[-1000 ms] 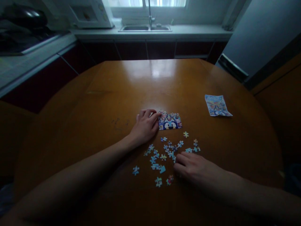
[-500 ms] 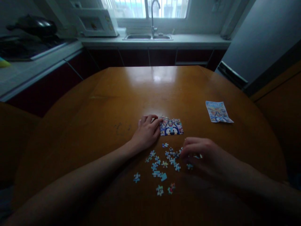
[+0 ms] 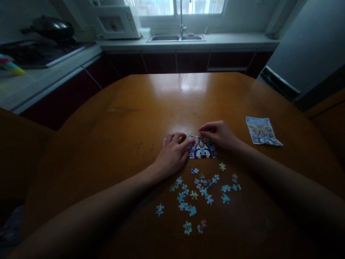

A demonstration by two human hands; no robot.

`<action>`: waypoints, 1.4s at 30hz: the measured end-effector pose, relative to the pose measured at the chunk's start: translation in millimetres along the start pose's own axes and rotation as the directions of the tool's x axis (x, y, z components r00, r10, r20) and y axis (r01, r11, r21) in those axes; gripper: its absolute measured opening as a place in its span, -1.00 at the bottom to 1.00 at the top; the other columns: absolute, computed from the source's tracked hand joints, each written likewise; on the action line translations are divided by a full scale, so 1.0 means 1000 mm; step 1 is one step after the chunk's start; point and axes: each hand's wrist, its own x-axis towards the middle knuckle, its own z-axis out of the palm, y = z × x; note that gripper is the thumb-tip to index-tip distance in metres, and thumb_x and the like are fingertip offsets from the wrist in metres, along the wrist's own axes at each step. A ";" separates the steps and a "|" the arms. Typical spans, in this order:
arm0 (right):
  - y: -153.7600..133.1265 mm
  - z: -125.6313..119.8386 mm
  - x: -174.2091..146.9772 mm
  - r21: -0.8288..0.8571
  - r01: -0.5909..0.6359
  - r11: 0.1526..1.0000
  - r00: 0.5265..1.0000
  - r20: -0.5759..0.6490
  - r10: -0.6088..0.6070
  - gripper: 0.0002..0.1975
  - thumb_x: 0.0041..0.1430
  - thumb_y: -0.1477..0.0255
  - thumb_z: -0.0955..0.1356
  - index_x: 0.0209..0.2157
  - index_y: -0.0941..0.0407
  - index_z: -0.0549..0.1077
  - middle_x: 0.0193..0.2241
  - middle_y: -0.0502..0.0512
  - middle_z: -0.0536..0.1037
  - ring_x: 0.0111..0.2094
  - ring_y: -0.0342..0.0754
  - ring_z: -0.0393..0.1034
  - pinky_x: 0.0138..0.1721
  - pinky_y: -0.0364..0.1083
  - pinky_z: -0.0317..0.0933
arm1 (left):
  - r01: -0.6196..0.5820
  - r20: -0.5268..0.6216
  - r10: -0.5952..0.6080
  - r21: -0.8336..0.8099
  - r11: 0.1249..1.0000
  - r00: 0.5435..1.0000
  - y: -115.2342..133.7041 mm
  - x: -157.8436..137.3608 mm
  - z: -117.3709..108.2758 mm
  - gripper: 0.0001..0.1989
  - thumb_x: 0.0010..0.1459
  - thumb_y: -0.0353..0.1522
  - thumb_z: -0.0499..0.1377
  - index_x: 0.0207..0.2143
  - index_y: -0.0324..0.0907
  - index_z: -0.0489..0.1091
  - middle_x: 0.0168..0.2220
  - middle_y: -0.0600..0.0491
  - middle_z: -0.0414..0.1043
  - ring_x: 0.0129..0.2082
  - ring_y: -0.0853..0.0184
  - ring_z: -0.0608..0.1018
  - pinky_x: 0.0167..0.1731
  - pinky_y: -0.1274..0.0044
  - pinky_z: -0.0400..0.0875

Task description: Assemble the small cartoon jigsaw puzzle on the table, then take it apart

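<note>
A partly assembled jigsaw puzzle point(image 3: 202, 154) with a blue cartoon dog face lies on the table in front of me. My left hand point(image 3: 174, 151) rests at its left edge, fingers apart, the index finger lying over its upper left part. At the puzzle's upper edge, my right hand point(image 3: 219, 134) has thumb and index finger pinched together on a small puzzle piece, mostly covered by the fingertips. Several loose puzzle pieces point(image 3: 209, 199) are scattered nearer to me. Among them, a yellowish piece point(image 3: 222, 166) lies just below the puzzle's right corner.
A creased printed sheet point(image 3: 262, 131) lies to the right on the wooden table point(image 3: 140, 108). Beyond the table are a counter with a sink point(image 3: 164, 37), a microwave point(image 3: 117, 22) and, on the left, a stove with a black wok point(image 3: 52, 28).
My right hand has moved from the loose pieces up to the puzzle's upper edge, uncovering several pieces on the right. My left hand stays at the puzzle's left side. The camera view has shifted slightly.
</note>
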 end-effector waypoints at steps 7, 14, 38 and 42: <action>0.006 0.005 -0.001 -0.029 0.014 0.999 0.999 0.037 -0.013 -0.86 0.16 0.41 0.43 -0.30 0.13 0.66 -0.37 0.12 0.68 -0.36 -0.04 0.50 -0.29 -0.05 0.35 | 0.000 -0.023 0.000 -0.009 1.000 1.000 -0.001 0.000 0.003 -0.64 0.36 -0.33 0.12 0.16 0.10 0.42 0.12 -0.04 0.33 0.13 0.04 0.27 0.11 0.13 0.28; 0.006 0.003 0.000 -0.107 0.070 0.992 0.996 0.065 -0.063 -0.87 0.18 0.42 0.42 -0.33 0.14 0.66 -0.38 0.14 0.60 -0.37 -0.06 0.42 -0.31 -0.05 0.27 | 0.005 -0.004 -0.005 0.000 1.000 1.000 0.000 0.001 0.001 -0.64 0.36 -0.33 0.11 0.17 0.08 0.42 0.12 -0.05 0.32 0.12 0.04 0.27 0.10 0.12 0.27; 0.016 0.005 -0.010 -0.135 0.156 0.979 0.974 -0.142 -0.175 -0.75 0.14 0.64 0.31 -0.33 0.11 0.62 -0.35 0.10 0.53 -0.36 -0.08 0.40 -0.34 -0.07 0.27 | -0.008 -0.020 0.008 0.001 1.000 1.000 0.000 0.001 0.001 -0.63 0.35 -0.35 0.12 0.17 0.08 0.43 0.11 -0.05 0.33 0.12 0.03 0.30 0.10 0.12 0.30; 0.019 0.004 -0.012 -0.154 0.227 0.962 0.964 -0.103 -0.244 -0.74 0.16 0.64 0.32 -0.37 0.08 0.64 -0.31 0.12 0.51 -0.25 -0.03 0.43 -0.23 -0.02 0.33 | -0.013 -0.021 0.013 -0.005 1.000 1.000 -0.001 0.000 0.000 -0.63 0.36 -0.35 0.13 0.17 0.07 0.43 0.11 -0.06 0.33 0.12 0.03 0.29 0.10 0.12 0.31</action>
